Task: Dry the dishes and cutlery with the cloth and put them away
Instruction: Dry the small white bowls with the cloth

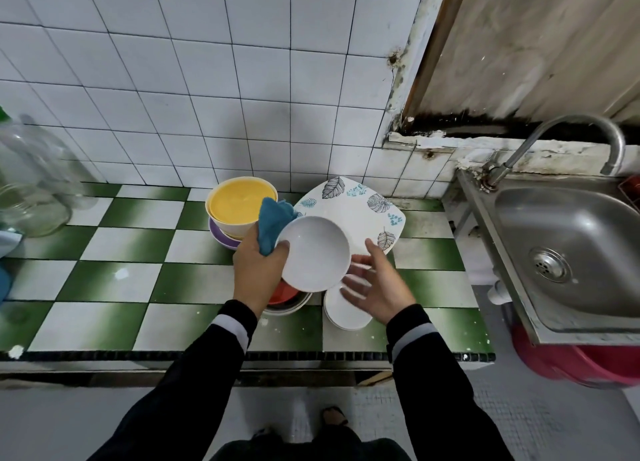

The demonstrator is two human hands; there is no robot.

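- Gripped at its left rim, the white bowl [313, 252] is held by the left hand [258, 270], with the thumb laid over the rim and the blue cloth [273, 226] bunched in the same hand behind the bowl.
- Spread and relaxed fingers are shown on the right hand [375, 287], which holds nothing. It is placed just beside the bowl's lower right edge, and whether it touches the bowl cannot be told because of blur.
- The bowl is carried above the counter [121, 252], tilted so its hollow faces the camera.
- A red bowl [282, 292] is seen under the held bowl, and a stack of white plates [346, 313] lies under the right hand.
- Behind, a leaf-patterned square plate [356, 204] and a yellow bowl [239, 206] on a purple dish [221, 237] are set close to the tiled wall [207, 79].
- Open checkered surface is left to the left, bounded by glass jars [31, 190].
- To the right, the counter's edge is met by a steel sink [571, 252] with its tap [554, 131].
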